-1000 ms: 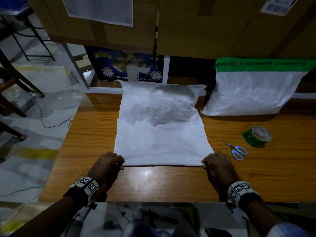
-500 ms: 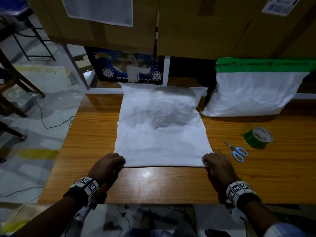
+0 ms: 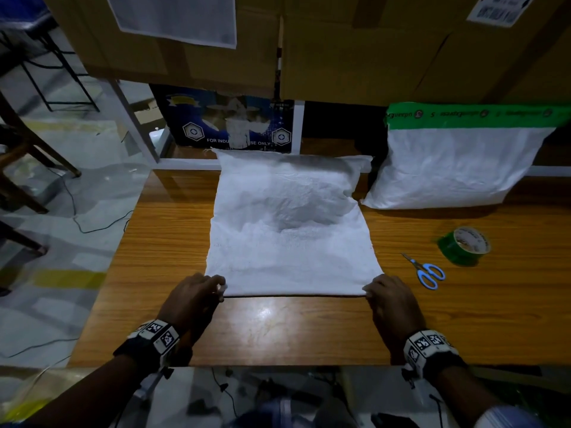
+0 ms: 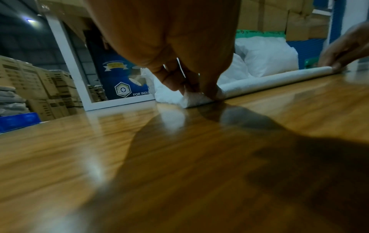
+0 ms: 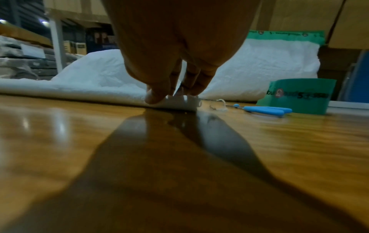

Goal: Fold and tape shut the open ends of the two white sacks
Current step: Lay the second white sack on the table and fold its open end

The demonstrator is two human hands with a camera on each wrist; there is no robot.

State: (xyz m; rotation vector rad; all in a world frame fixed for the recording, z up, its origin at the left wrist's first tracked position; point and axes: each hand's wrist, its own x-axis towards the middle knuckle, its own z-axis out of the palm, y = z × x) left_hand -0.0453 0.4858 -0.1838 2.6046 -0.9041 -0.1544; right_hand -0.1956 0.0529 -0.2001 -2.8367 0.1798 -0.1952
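A white sack [image 3: 287,230] lies flat on the wooden table [image 3: 278,329], its near end turned over into a low fold [image 4: 269,82]. My left hand [image 3: 197,291] pinches the fold's left corner [image 4: 194,98] between thumb and fingers. The right corner [image 5: 179,102] is pinched by my right hand [image 3: 391,296]. A second white sack [image 3: 457,165] stands at the back right, its top closed with green tape [image 3: 475,114]. A green tape roll [image 3: 465,244] and blue-handled scissors [image 3: 426,271] lie to the right of my right hand.
Large cardboard boxes [image 3: 370,47] overhang the back of the table. A blue printed carton [image 3: 228,122] stands behind the flat sack. A white shelf post [image 3: 136,122] rises at the table's back left. Cables trail over the floor [image 3: 61,211] on the left.
Both hands have kept hold of the sack's near corners and the near edge has been rolled slightly farther from me. Tape and scissors have not moved.
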